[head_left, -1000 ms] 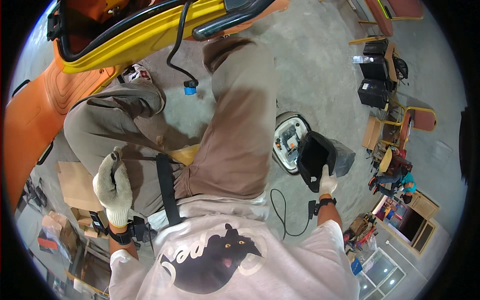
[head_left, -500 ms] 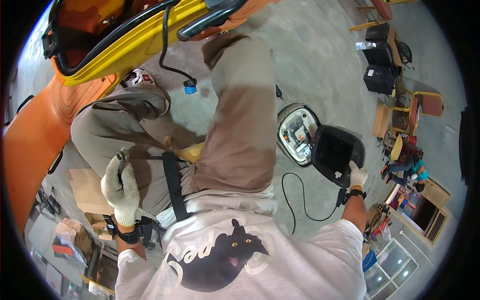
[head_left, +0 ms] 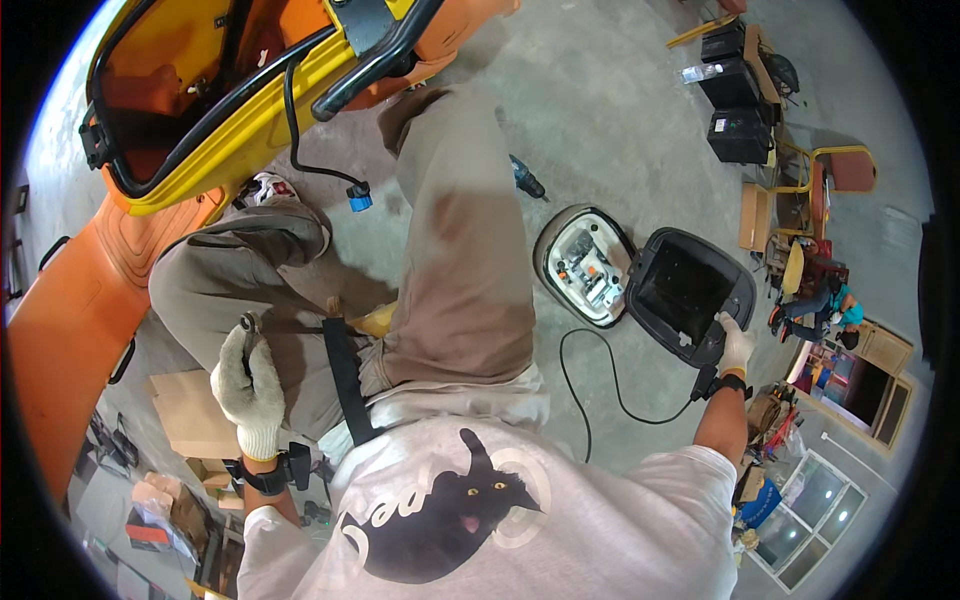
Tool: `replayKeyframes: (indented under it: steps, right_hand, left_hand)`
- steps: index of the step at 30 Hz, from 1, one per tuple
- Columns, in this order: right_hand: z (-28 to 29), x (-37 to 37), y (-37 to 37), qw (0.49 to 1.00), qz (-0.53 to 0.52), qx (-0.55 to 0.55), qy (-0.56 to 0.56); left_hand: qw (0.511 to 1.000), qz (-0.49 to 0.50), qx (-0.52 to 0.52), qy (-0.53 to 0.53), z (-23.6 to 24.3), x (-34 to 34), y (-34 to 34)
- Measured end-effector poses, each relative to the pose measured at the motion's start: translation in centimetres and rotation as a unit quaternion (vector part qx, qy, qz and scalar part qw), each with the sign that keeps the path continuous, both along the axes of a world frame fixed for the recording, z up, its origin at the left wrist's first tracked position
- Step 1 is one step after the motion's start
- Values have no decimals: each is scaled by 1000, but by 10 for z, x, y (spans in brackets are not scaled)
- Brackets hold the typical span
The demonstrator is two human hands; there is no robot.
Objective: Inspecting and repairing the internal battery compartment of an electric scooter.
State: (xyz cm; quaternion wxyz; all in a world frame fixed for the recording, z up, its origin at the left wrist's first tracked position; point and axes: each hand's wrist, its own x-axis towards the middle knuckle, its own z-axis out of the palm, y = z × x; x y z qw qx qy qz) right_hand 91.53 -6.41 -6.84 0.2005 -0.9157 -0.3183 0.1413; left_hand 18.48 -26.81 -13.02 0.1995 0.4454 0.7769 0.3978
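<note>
My right hand (head_left: 737, 345), in a pale knit glove, grips the edge of a black lid (head_left: 742, 300). This lid lies opened out beside a rounded case (head_left: 562, 298) on the floor to my right. White fittings with small orange and dark parts (head_left: 588, 270) show inside the case. Over my left thigh, my gloved left hand (head_left: 248, 390) is closed, thumb and fingers pinched together. A small dark tip (head_left: 248, 322) pokes out at the fingertips; I cannot make out what it is.
A yellow and orange machine shell (head_left: 250, 110) stands at upper left, with a black cable ending in a blue connector (head_left: 359, 196). A drill (head_left: 527, 178) lies on the floor beyond the case. Black boxes (head_left: 738, 135), chairs and another person (head_left: 825, 310) are farther right.
The lid has swung farther out from the case, with my right hand moving right along with it. My view has shifted a little, and more of the drill shows. The left hand keeps its pinch.
</note>
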Motion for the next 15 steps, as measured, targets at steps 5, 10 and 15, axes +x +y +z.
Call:
replayKeyframes:
  steps: [5, 10, 15]
  right_hand:
    - [-3, -4, 10, 995, 25, 80, 62]
    - [-6, -34, 47, 956, -25, 229, 182]
    - [-6, -86, 76, 921, -96, 317, 206]
  left_hand:
    - [996, -11, 35, 86, 0, 1, 3]
    - [997, -8, 42, 67, 4, 3, 6]
    - [996, -6, 39, 77, 8, 6, 7]
